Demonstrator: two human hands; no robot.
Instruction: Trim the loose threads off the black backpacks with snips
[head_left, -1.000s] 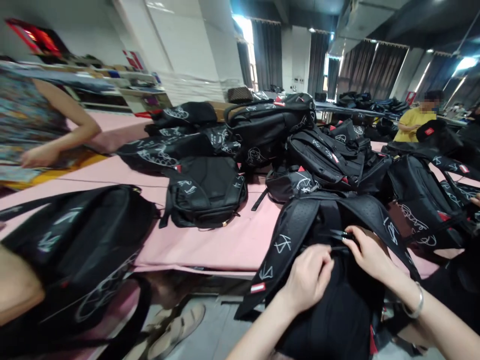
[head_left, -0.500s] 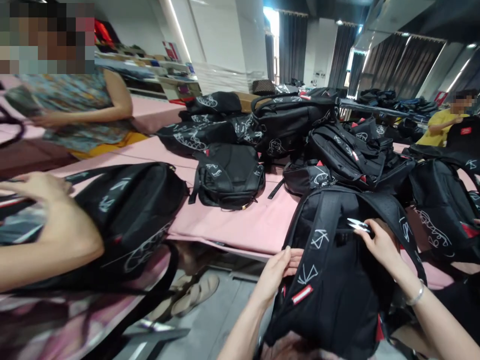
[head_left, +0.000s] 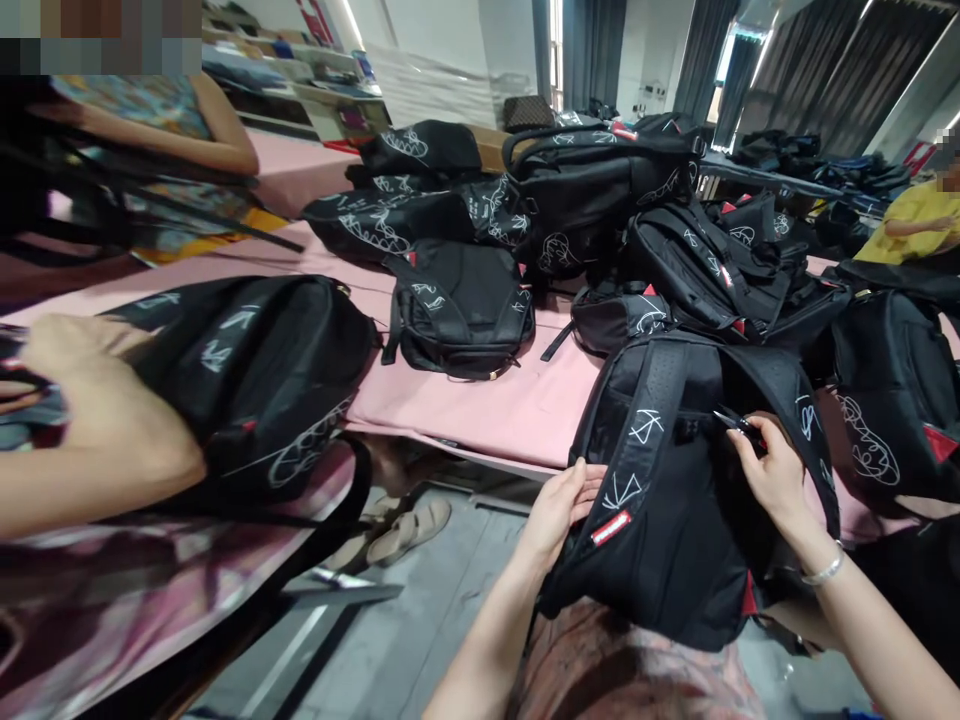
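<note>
A black backpack [head_left: 675, 520] with white scribbled drawings and a red-and-white tag [head_left: 611, 528] on its strap leans between my lap and the table edge, its strap side facing me. My left hand [head_left: 559, 505] lies along its left side, fingers stretched out against the edge of the shoulder strap [head_left: 652, 400]. Gripped in my right hand [head_left: 769, 470] is a small pair of thread snips [head_left: 739, 422], blades pointing left over the upper back panel. A bracelet circles my right wrist.
Several similar black backpacks [head_left: 472, 310] are piled on the pink-covered table [head_left: 480, 415]. At left, a co-worker's arm [head_left: 112, 420] reaches across another backpack [head_left: 255, 370]. Another person [head_left: 217, 130] sits beyond, and one in yellow [head_left: 911, 225] is far right. Sandalled feet [head_left: 409, 530] show below.
My view has tipped downward. The snips have turned in my right hand, their blades now thin and dark instead of bright. My left hand stays at the backpack's side. Dark straps have risen before the seated person.
</note>
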